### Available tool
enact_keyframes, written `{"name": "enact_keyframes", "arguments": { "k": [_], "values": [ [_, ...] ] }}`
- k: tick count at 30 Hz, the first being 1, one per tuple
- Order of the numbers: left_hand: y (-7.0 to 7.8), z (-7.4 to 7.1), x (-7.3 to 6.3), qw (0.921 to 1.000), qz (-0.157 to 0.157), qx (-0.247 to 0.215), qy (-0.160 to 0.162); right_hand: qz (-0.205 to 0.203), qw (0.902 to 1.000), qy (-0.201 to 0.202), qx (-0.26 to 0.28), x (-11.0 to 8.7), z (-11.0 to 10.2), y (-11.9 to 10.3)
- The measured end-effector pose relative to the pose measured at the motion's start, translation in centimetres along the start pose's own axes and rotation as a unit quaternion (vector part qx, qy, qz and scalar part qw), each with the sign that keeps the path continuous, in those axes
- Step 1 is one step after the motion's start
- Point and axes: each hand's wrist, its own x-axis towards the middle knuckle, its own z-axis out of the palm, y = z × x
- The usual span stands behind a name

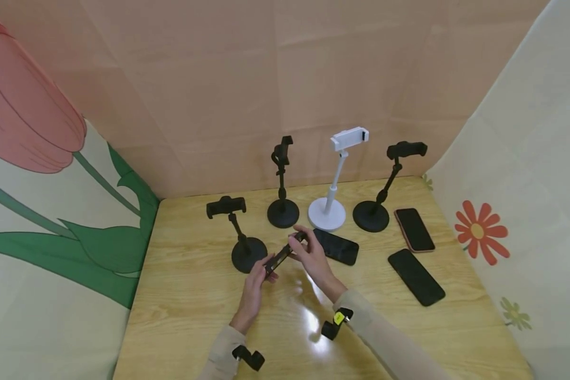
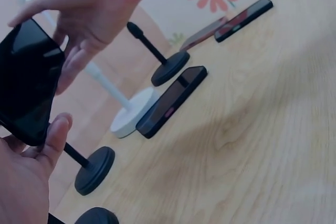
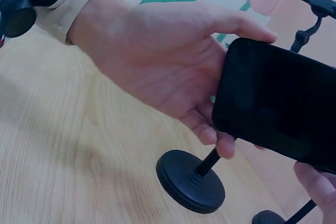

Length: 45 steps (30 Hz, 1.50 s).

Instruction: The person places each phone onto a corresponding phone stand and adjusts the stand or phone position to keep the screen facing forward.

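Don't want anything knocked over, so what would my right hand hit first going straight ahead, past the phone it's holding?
Probably the black stand just left of the white stand, though the height of your right hand above the table is unclear.

Glossy held phone (image 2: 29,80), wood-grain table (image 1: 185,306).

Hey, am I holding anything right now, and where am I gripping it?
Yes, a dark phone, held at opposite ends: your left hand grips the end nearer you, your right hand the farther end.
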Motion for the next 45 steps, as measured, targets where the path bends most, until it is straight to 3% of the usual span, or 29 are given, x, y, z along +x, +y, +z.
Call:
{"name": "enact_keyframes", "arguments": {
  "k": [6, 12, 15, 17, 20, 22, 24, 29, 35, 40, 45],
  "values": [
    [0.9, -0.6, 0.3, 0.9996, -0.016, 0.024, -0.001, -0.051, 0.9986, 0.014, -0.002, -0.1, 0.6, -0.6],
    [1.8, -1.7, 0.8, 0.9969, -0.002, 0.054, 0.057, -0.105, 0.9925, 0.022, -0.059, 0.4, 1.2, -1.2],
    [2.5, -2.2, 1.3, 0.9932, 0.016, 0.044, 0.107, -0.124, 0.9904, 0.018, -0.058, 0.5, 1.3, -1.6],
    [3.2, -2.7, 1.6, 0.9868, 0.024, 0.035, 0.156, -0.14, 0.9887, 0.01, -0.053, 0.6, 1.5, -2.0],
    [4.5, -3.4, 2.2, 0.9699, 0.041, 0.014, 0.24, -0.166, 0.9847, -0.001, -0.051, 0.8, 1.8, -2.7],
    [5.5, -4.0, 2.6, 0.9588, 0.061, -0.004, 0.277, -0.186, 0.9809, -0.009, -0.054, 1.0, 2.1, -3.2],
    [6.5, -4.6, 3.1, 0.9516, 0.082, -0.019, 0.295, -0.206, 0.9765, -0.017, -0.062, 1.1, 2.3, -3.8],
    [8.6, -6.2, 4.6, 0.9486, 0.121, -0.017, 0.292, -0.249, 0.9628, -0.036, -0.099, 1.4, 3.0, -5.7],
    [10.9, -7.3, 6.1, 0.946, 0.155, 0.029, 0.283, -0.307, 0.9417, -0.071, -0.118, 2.0, 4.1, -8.4],
    [12.1, -7.6, 6.9, 0.9442, 0.188, 0.078, 0.259, -0.324, 0.9327, -0.092, -0.128, 2.6, 5.1, -10.9],
    [12.9, -7.8, 7.6, 0.9407, 0.199, 0.108, 0.252, -0.335, 0.9228, -0.105, -0.16, 3.1, 6.1, -13.1]
  ]
}}
